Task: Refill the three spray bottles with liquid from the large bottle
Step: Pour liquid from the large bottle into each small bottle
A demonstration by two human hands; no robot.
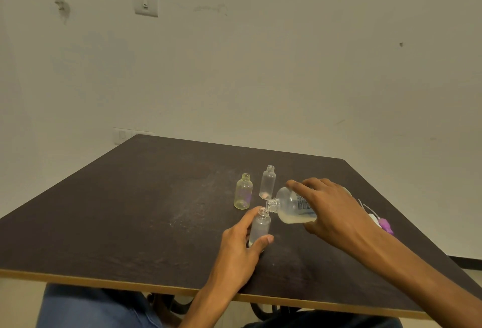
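Pouring into a small spray bottle (259,227)

Left hand (241,245) gripping it; right hand (332,209) grasping tilted large bottle (290,206), mouths touching.

Dark desk (130,210) with a pale edge strip, set against a plain wall (287,66). White switch plate (146,3) high on that wall; blue-jeaned legs (86,306) under the near edge.
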